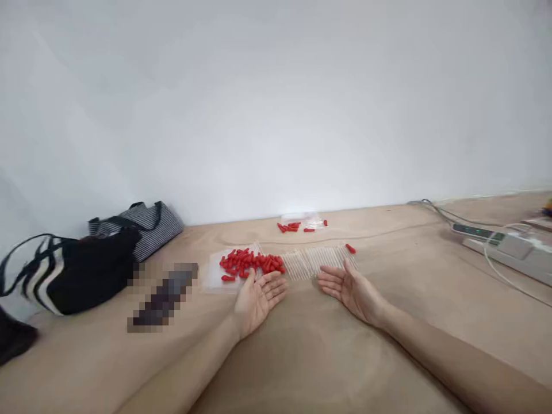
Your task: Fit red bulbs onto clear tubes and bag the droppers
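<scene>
My left hand (pixel 260 302) is open, palm turned up and inward, just in front of a heap of small red bulb-shaped pieces (pixel 241 261). Those pieces lie partly on a clear plastic bag (pixel 211 275). My right hand (pixel 353 290) is open too, fingers pointing left, with nothing in it. Between and beyond the hands runs a row of thin pale sticks (pixel 297 265), laid side by side. One red piece (pixel 351 248) sits at the row's right end. Further back, several red pieces (pixel 290 227) rest by another clear bag (pixel 317 219).
A black bag with white stripes (pixel 86 273) and a striped grey bag (pixel 150 233) stand at left. Near them lies a dark, pixelated object (pixel 164 296). A power strip (pixel 478 232) and a white box-like object (pixel 513 253) with cables are at right. A white wall (pixel 276 115) rises behind the wooden table (pixel 293 356).
</scene>
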`<state>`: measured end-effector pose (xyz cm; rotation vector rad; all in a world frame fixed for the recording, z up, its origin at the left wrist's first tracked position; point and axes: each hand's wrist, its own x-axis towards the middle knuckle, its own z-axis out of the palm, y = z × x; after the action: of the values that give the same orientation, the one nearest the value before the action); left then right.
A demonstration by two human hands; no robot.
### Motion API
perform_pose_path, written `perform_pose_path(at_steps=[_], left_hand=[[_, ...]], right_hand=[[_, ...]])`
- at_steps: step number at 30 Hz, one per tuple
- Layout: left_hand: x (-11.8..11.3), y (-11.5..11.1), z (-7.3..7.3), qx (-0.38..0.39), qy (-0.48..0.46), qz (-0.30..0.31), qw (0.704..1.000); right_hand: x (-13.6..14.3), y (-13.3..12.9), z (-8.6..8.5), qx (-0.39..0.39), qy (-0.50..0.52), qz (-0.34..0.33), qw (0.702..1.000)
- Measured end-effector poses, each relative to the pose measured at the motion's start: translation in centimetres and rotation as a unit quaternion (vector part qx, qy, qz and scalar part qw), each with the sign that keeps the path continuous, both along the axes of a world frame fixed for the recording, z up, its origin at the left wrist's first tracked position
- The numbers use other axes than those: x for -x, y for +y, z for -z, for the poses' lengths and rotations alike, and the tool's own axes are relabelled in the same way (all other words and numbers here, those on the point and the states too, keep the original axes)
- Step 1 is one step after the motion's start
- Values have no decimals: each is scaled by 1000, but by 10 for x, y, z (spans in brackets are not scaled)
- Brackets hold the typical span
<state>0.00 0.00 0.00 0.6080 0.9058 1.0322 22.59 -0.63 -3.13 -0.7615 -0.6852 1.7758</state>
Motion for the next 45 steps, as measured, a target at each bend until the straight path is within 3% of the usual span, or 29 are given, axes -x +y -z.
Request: perform_pose_path(at_steps=[6, 8, 10, 12, 14, 15, 17, 19, 24, 31, 35, 39, 42, 45], left_hand=[[2, 1, 8, -28, 14, 37, 999], [4, 1, 12, -99, 71, 53, 991], [8, -1, 15, -234, 201, 83, 948], [10, -5, 15, -380, 363, 149, 838], [12, -10, 13, -457, 475, 221, 719], [12, -12, 12, -470, 510, 245, 677], [12, -14, 9, -475, 551, 263, 634], [11, -15, 8, -480, 567, 264, 615], [11, -13, 8, -492, 577, 260, 598], [12, -14, 12, -517, 576, 246, 584], [6, -6, 14, -567, 596, 135, 552], [-5, 20, 10, -573, 663, -16, 481], [-14, 43, 5, -524, 729, -57, 437], [-18, 59, 5, -491, 760, -68, 420]], right_hand=[[-3, 3, 7, -18, -7, -6, 1000], [-5, 3, 8, -44, -51, 6, 998], [-7, 1, 8, -111, -164, 22, 980], [-10, -4, 6, -242, -330, 5, 913], [-12, -11, 3, -388, -470, -49, 792], [-13, -13, 1, -441, -514, -77, 732], [-13, -17, -2, -490, -566, -109, 654], [-11, -18, -3, -495, -592, -113, 626], [-9, -17, -5, -497, -607, -116, 609], [-10, -17, -2, -511, -600, -95, 608], [-10, -17, 0, -524, -591, -64, 609], [-12, -9, 4, -531, -595, 19, 604], [-19, 2, 10, -504, -600, 125, 609], [-29, 16, 16, -456, -601, 204, 623]])
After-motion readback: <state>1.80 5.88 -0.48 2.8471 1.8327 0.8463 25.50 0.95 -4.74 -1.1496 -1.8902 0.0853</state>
